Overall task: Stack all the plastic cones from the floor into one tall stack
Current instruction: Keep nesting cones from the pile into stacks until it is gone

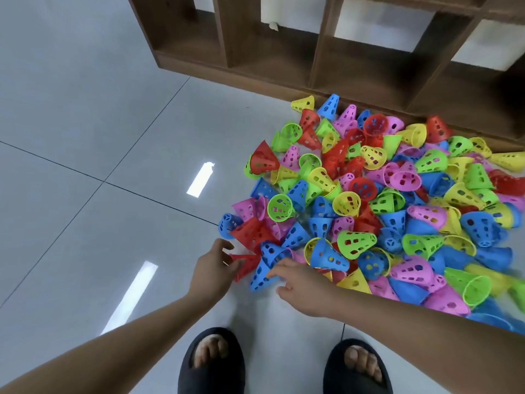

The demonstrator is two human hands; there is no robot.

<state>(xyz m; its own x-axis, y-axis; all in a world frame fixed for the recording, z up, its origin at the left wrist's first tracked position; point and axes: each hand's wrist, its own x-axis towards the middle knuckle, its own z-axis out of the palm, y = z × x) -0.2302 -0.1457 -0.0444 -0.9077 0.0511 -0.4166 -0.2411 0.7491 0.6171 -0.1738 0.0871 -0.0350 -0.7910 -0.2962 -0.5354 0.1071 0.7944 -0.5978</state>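
Note:
A big loose pile of perforated plastic cones (383, 200) in red, blue, green, yellow and pink lies on the grey tiled floor, spread to the right. At its near left edge lie a red cone (246, 264) on its side and a blue cone (260, 275) beside it. My left hand (214, 268) reaches the red cone, fingers spread and touching it. My right hand (304, 288) hovers by the blue cone with fingers apart, fingertips at its rim. Neither hand has closed on a cone.
A brown wooden shelf unit (326, 66) stands behind the pile against the wall. My two feet in black slippers (211, 362) (356, 368) stand at the bottom. Grey floor tiles (85, 166) stretch to the left.

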